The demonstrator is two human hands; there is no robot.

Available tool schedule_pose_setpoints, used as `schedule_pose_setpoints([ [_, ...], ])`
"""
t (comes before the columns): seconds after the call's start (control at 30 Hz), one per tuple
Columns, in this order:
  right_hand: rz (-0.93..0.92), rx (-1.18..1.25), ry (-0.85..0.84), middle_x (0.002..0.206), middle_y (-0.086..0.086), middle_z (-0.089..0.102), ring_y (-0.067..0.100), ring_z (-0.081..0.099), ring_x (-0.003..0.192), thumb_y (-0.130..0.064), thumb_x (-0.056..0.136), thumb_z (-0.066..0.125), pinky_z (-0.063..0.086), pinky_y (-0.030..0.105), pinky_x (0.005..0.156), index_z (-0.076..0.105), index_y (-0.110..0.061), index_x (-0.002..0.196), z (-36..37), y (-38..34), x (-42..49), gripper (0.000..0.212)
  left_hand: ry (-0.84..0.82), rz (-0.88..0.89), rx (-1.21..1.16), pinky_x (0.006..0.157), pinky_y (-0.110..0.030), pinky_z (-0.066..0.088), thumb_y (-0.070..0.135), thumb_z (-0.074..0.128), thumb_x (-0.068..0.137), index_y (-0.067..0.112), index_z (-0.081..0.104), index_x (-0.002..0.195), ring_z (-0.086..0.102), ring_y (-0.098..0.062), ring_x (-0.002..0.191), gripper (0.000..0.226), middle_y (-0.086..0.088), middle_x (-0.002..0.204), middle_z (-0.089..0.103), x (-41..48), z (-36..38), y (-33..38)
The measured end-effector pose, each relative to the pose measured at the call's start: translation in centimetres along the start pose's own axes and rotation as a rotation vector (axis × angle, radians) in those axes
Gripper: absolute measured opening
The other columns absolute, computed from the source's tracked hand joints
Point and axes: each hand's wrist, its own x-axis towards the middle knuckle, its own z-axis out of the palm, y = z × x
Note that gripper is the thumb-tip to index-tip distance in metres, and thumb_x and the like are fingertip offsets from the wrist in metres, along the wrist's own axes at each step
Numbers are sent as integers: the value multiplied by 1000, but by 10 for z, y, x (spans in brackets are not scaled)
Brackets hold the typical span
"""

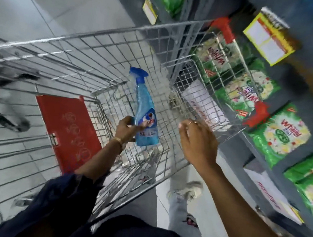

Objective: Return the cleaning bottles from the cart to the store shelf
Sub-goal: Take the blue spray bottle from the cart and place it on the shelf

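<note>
The left hand (127, 127) is closed around the lower body of a blue spray bottle (144, 114), holding it inside the wire cart (94, 36) with the trigger head pointing up and away, the base clear of the cart's mesh floor. The right hand (198, 141) holds nothing; its fingers are loosely curled and hover just above the cart's near-right rim, and whether they touch the wire cannot be told. The grip sits low on a tall bottle, so the likeliest fault is the bottle tipping or twisting in the palm as it is lifted, or the trigger head catching on the rim or on the raised wire basket section (208, 79) at the cart's right side on the way to the shelf (252, 143). That shelf lies just right of the cart and is packed with green detergent packs (281, 134), so the spot shown looks full and a careless set-down could knock packs loose; no shelf space for bottles is visible here. A white package (201, 102) lies in the cart near the right corner, a red flap (71, 127) hangs at the left, and yellow price tags (269, 39) jut from the shelf edge. The view is motion-blurred, so finer detail is uncertain.
</note>
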Motion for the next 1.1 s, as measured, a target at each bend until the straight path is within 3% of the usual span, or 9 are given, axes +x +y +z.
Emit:
schedule_pose_setpoints([
  [0.1, 100, 493, -113, 116, 11, 66, 27, 61, 109, -29, 95, 48, 48, 36, 86, 59, -10, 116, -22, 1, 1, 31, -95, 141, -118, 60, -35, 59, 14, 70, 79, 4, 55, 96, 65, -21, 77, 25, -13, 102, 62, -49, 2, 45],
  [0.17, 156, 743, -155, 126, 9, 61, 23, 56, 118, -26, 93, 53, 45, 36, 97, 54, -8, 124, -47, 0, -2, 36, -158, 261, -134, 57, -33, 59, 11, 68, 80, -4, 53, 103, 66, -18, 75, 31, -8, 100, 62, -85, 3, 76],
  [0.27, 102, 1012, -185, 112, -7, 66, 5, 62, 103, -25, 92, 55, 47, 25, 90, 58, -14, 119, -89, 2, -17, 30, -297, 453, -131, 56, -30, 57, 10, 72, 77, 1, 57, 101, 69, -15, 77, 30, -3, 104, 66, -133, 9, 122],
  [0.4, -14, 1289, -74, 109, 5, 71, 20, 68, 99, -29, 80, 63, 56, 36, 87, 63, -17, 110, -138, 11, -43, 32, -423, 683, -103, 72, -36, 57, 9, 74, 68, 11, 63, 101, 67, -20, 88, 35, -3, 101, 71, -180, 33, 170],
  [0.57, -86, 1352, 176, 100, 4, 76, 19, 71, 91, -23, 77, 63, 57, 31, 75, 64, -12, 105, -181, 48, -69, 30, -550, 889, -4, 72, -18, 55, -7, 69, 74, 20, 63, 103, 69, -6, 87, 40, 12, 93, 76, -216, 89, 206],
  [0.7, -91, 1329, 305, 91, -4, 77, 12, 71, 85, -21, 76, 60, 58, 26, 72, 63, -16, 101, -203, 81, -79, 26, -608, 974, 36, 73, -17, 55, -8, 68, 76, 18, 64, 103, 69, -5, 88, 38, 12, 94, 75, -226, 133, 225],
  [0.83, -117, 1288, 395, 109, 5, 72, 21, 68, 101, -24, 79, 61, 55, 32, 82, 60, -13, 115, -225, 111, -74, 38, -653, 1009, 54, 71, -18, 56, -10, 67, 75, 16, 63, 103, 70, -6, 85, 39, 11, 91, 76, -226, 170, 247],
  [0.97, -161, 1238, 480, 107, 2, 71, 11, 67, 96, -9, 89, 54, 53, 24, 78, 60, -15, 113, -255, 135, -52, 25, -682, 1105, 59, 85, -28, 57, 0, 71, 72, 5, 57, 114, 67, -16, 99, 45, -8, 108, 71, -216, 207, 287],
  [1.1, -154, 1181, 561, 110, 11, 66, 10, 66, 95, -2, 92, 50, 54, 25, 80, 57, -17, 111, -280, 151, -20, 25, -688, 1149, 110, 85, -21, 54, 8, 69, 73, 7, 52, 117, 65, -5, 98, 47, -6, 110, 65, -195, 245, 325],
])
